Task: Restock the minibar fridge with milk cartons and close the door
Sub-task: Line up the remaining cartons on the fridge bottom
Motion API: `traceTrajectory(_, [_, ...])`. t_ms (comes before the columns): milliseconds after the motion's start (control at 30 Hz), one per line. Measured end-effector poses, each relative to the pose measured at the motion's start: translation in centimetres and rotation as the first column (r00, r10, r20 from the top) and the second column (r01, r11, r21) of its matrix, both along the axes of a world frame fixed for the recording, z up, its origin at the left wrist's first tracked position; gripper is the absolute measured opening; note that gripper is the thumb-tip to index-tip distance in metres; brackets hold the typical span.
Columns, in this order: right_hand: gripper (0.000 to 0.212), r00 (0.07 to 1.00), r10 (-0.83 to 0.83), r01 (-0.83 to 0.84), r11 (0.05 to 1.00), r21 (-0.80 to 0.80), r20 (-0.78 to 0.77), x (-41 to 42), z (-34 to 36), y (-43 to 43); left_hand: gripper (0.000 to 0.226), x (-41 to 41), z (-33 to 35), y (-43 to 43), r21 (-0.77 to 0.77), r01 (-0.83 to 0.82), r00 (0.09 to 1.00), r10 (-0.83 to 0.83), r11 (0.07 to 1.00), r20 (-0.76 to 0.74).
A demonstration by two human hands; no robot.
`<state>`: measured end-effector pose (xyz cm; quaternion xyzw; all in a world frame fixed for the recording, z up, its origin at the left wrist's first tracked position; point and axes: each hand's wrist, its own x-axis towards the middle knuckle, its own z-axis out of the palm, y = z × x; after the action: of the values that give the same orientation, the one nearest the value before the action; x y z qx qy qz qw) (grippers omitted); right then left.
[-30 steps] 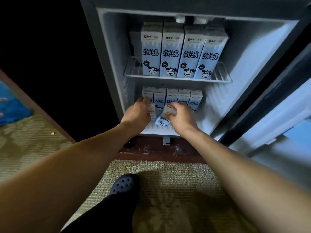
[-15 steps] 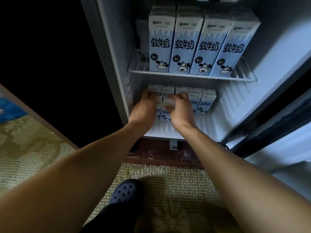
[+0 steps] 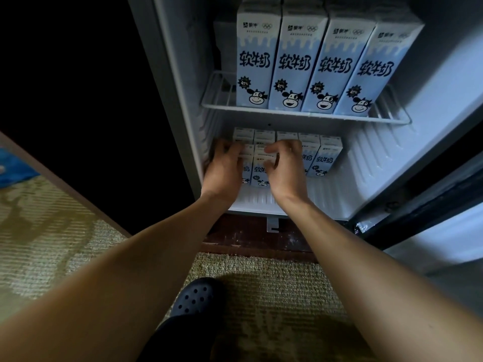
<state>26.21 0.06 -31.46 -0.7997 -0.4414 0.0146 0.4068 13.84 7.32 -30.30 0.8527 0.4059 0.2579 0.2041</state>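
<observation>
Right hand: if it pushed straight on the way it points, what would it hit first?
The right hand grips a front carton; straight on, that carton would likely meet the back row behind it. Depth is unclear.

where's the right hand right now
In the head view the right hand is in the fridge's lower compartment, under the wire shelf, gripping a small front-row milk carton, just right of the left hand.

Pale blue-and-white milk cartons (image 3: 324, 64) with black lettering and cartoon cows; white fridge (image 3: 407, 158); beige woven carpet (image 3: 261, 288); black perforated clog (image 3: 196, 296).
</observation>
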Motion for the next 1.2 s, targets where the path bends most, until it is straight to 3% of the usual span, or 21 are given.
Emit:
traceTrajectory(333, [0.02,0.999,-0.002,0.003,0.999,0.039,-0.037,0.0,-0.2,0.3,0.019,0.7,0.0,-0.3,0.045,-0.076,0.997,0.078,0.996,-0.028])
traceTrajectory(467, [0.023,0.994,0.039,-0.036,0.999,0.032,-0.102,0.4,0.0,-0.3,0.026,0.7,-0.2,-0.4,0.106,-0.074,0.994,0.082,0.992,-0.067])
traceTrajectory(667, [0.031,0.993,0.102,-0.103,0.995,-0.014,-0.064,0.9,0.3,-1.4,0.036,0.5,-0.1,-0.6,0.136,-0.033,0.993,0.048,0.99,-0.104])
traceTrajectory(767, [0.039,0.991,0.131,-0.13,0.988,-0.079,0.003,0.9,1.4,-2.7,0.038,-0.2,0.6,-1.0,0.163,0.038,0.994,-0.02,0.986,-0.111])
traceTrajectory(933, [0.056,0.978,0.167,-0.2,0.92,-0.338,-0.124,0.3,5.6,-4.8,0.048,-2.5,2.9,-2.4,0.187,0.232,0.954,-0.186,0.955,-0.237])
traceTrajectory(1100, [0.058,0.958,0.271,-0.28,0.807,-0.521,-0.095,-1.5,10.9,-9.1,0.061,-4.7,7.3,-3.7,0.121,0.461,0.785,-0.34,0.879,-0.518])
traceTrajectory(1200, [0.063,0.954,0.29,-0.282,0.76,-0.585,-0.083,-2.3,13.7,-12.2,0.059,-5.8,10.5,-5.3,0.184,0.577,0.707,-0.373,0.796,-0.601])
